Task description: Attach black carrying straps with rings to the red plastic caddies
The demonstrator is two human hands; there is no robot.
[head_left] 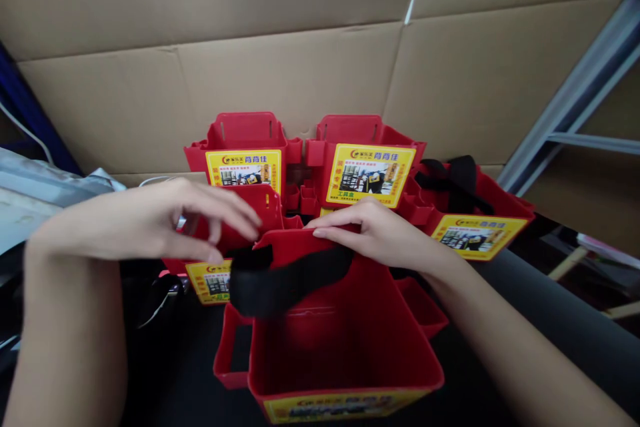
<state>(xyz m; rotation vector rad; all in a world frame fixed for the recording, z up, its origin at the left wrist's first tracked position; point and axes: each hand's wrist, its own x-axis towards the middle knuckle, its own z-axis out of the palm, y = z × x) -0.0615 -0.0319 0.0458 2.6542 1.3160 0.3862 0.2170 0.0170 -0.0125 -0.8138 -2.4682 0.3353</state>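
Note:
In front of me a red plastic tool box (345,347) stands with its opening toward me and a yellow printed label (350,407) on its front. My right hand (373,233) pinches the top edge of its tall back wall. A wide black strap (295,283) runs through that wall and loops down into the box, slightly blurred. My left hand (195,220) hovers at the strap's left end, thumb and fingers apart, with nothing seen between them. Behind it sits another red tool box (267,203), partly covered by the hand.
More red tool boxes stand behind: one at back left (245,130), one at back centre (350,130), and one at right (500,193) with a black strap (455,183) inside. Cardboard (290,80) forms the back wall. A metal frame (575,93) rises at right; plastic wrapping (65,180) lies left.

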